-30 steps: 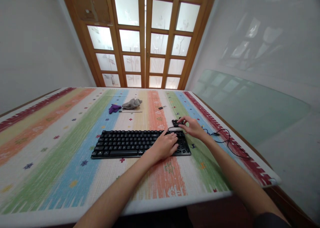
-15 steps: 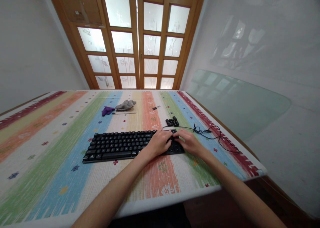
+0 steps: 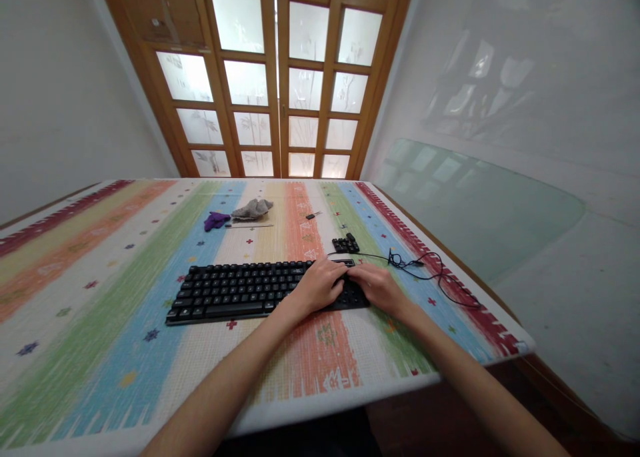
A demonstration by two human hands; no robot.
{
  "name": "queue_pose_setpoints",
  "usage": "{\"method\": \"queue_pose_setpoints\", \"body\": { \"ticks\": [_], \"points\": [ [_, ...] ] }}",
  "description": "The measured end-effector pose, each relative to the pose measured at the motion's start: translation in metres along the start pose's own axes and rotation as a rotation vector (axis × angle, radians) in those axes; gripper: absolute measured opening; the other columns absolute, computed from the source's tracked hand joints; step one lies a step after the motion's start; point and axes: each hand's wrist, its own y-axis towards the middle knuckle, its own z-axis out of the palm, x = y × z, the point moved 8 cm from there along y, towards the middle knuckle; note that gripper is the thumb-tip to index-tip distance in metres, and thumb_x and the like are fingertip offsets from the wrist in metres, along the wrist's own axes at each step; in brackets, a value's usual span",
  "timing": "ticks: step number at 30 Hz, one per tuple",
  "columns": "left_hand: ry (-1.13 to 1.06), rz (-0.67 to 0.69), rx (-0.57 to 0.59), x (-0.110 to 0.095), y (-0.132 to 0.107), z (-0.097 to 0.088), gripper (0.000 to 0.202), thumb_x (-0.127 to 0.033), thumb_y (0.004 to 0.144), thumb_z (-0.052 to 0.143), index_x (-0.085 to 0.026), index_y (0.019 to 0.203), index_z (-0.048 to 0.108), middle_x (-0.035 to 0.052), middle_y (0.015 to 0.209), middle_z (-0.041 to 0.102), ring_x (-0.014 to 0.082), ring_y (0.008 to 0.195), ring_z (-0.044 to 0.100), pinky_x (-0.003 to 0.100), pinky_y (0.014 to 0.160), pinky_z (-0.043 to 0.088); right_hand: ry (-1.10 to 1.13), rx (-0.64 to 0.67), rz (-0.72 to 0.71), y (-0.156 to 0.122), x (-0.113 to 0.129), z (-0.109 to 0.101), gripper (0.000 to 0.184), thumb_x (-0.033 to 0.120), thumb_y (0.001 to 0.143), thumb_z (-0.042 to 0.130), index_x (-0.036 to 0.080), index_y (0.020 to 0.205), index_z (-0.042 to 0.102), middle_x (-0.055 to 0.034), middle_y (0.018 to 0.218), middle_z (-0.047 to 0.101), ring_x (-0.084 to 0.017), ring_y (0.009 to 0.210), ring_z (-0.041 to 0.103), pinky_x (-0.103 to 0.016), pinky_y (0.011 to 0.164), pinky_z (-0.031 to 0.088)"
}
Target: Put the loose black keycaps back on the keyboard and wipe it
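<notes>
A black keyboard lies on the striped tablecloth, its right end partly covered by both hands. The keys at the number-pad end look bare of caps. My left hand rests on the keyboard left of that end, its fingers curled against it and the thumb bent inward. From the right, my right hand reaches over the number-pad part with its fingers pressed together; whatever sits between the fingertips is hidden. Just behind the keyboard is a small cluster of loose black keycaps.
A black cable lies in loops on the right. Farther back are a grey cloth, a purple cloth, a thin stick-like tool and a small black object with a light tip. A wall stands beyond the table's right edge.
My right hand's fingers have drawn together and shifted slightly over the number-pad end. My left hand and the keyboard stay in nearly the same place.
</notes>
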Motion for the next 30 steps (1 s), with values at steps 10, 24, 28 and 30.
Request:
{"method": "queue_pose_setpoints", "body": {
  "ticks": [10,24,28,30],
  "points": [
    [-0.003,-0.024,-0.014,0.0,0.0,-0.001,0.021,-0.017,0.092,0.051,-0.014,0.107,0.064,0.0107,0.108,0.07,0.0237,0.101,0.062,0.038,0.095,0.048,-0.451,0.124,-0.208,0.001,0.041,0.012,0.03,0.01,0.096,0.045,0.007,0.117,0.067,-0.0195,0.112,0.07,-0.029,0.111,0.063,-0.042,0.089,0.053],
    [-0.07,-0.033,0.017,-0.003,-0.004,0.009,0.029,-0.017,0.088,0.052,-0.015,0.116,0.06,0.0116,0.117,0.068,0.0252,0.111,0.061,0.042,0.101,0.048,-0.573,0.281,-0.257,0.01,0.047,0.025,0.022,0.01,0.094,0.046,0.009,0.096,0.068,-0.0188,0.099,0.068,-0.029,0.097,0.062,-0.043,0.085,0.053],
    [-0.074,-0.058,0.024,-0.002,-0.009,0.011,0.034,-0.018,0.088,0.052,-0.016,0.122,0.057,0.0129,0.125,0.065,0.0259,0.119,0.059,0.043,0.105,0.046,-0.555,0.316,-0.278,0.007,0.048,0.03,0.023,0.009,0.092,0.047,0.009,0.101,0.068,-0.0172,0.099,0.069,-0.028,0.099,0.063,-0.042,0.087,0.052],
    [-0.056,-0.066,0.037,-0.003,-0.011,0.011,0.038,-0.02,0.088,0.053,-0.017,0.126,0.055,0.0128,0.13,0.063,0.0262,0.123,0.058,0.044,0.108,0.044,-0.497,0.287,-0.254,0.005,0.046,0.027,0.023,0.01,0.091,0.047,0.01,0.102,0.068,-0.0174,0.102,0.069,-0.028,0.103,0.063,-0.041,0.088,0.052]
  ]
}}
